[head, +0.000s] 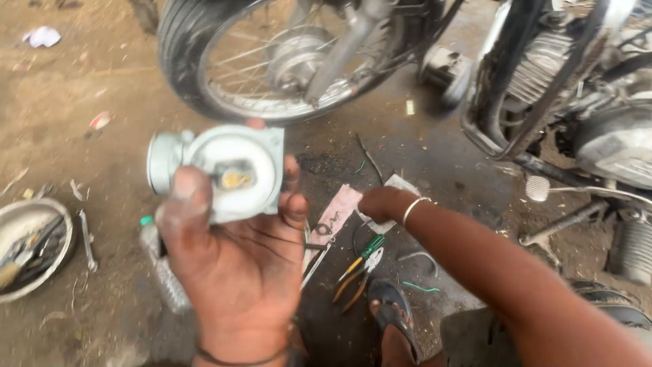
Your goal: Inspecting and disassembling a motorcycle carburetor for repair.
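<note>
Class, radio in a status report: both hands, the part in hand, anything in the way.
Left hand grips grey carburettor body. Right hand down at paper scraps on ground. Pliers beside it. Nothing in the way.

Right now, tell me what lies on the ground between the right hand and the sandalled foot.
In the head view, pliers lie between the right hand and the sandalled foot.

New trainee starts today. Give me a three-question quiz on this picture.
1. True or false: the left hand holds a grey metal part.
2. The right hand reaches toward: A) the wheel B) the ground by the pliers C) the bowl
3. What lies in the bowl?

Key: 1 true; 2 B; 3 tools.
</note>
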